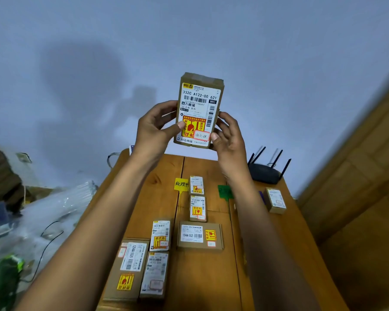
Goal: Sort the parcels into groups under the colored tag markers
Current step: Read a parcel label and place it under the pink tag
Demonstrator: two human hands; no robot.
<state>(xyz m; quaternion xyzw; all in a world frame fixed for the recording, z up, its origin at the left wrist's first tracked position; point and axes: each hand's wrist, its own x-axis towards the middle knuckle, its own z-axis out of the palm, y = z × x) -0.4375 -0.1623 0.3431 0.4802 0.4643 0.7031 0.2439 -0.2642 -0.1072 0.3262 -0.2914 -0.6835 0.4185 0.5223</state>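
Note:
A small cardboard parcel (pixel 199 108) with a white shipping label and a yellow-red fragile sticker is held upright, high above the table. My left hand (pixel 154 129) grips its left edge and my right hand (pixel 228 133) grips its right edge. On the wooden table (pixel 211 277) below lie a yellow tag marker (pixel 181 184) and a green tag marker (pixel 225 191), partly hidden by my right arm. Two small parcels (pixel 197 198) sit in a column right of the yellow tag. One parcel (pixel 275 200) lies at the far right.
Several more parcels lie near the front: a flat box (pixel 200 236), two small ones (pixel 160 235), and a long box (pixel 127 269) at the table's left edge. A black router (pixel 265 172) stands at the back right. Plastic wrap and cables (pixel 54 209) lie left of the table.

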